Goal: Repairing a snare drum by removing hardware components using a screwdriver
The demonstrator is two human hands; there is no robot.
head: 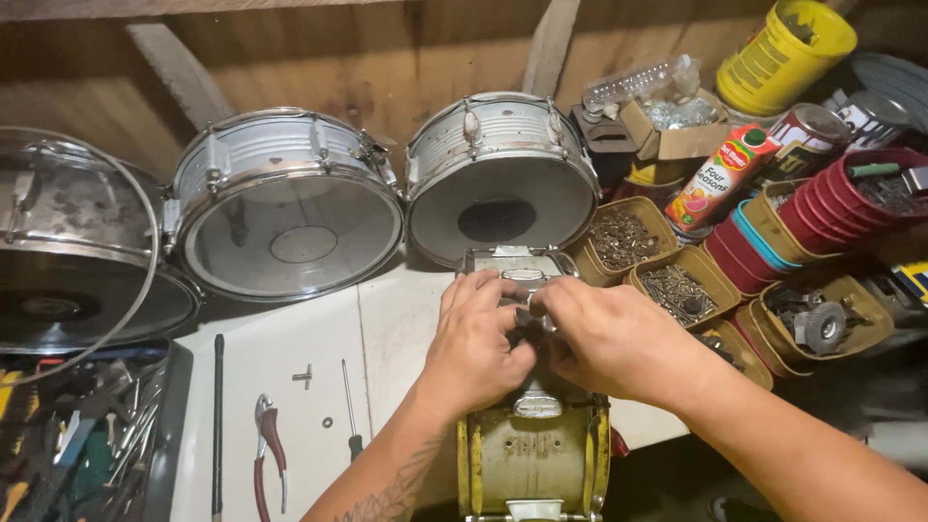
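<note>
Both hands meet over a yellowed drum shell lying on its side on the white table. Left hand and right hand, fingers curled together, each grip pinched on a small metal fitting atop the shell; exact hold hidden. Left of the shell: red-handled pliers, screwdriver. Behind it: silver snare drum.

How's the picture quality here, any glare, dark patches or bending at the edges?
Head view: sharp around both hands, left hand and right hand, on the yellow drum shell; soft glare on the silver drums; bottom right corner falls into shadow; wide-angle bending at the edges.
</note>
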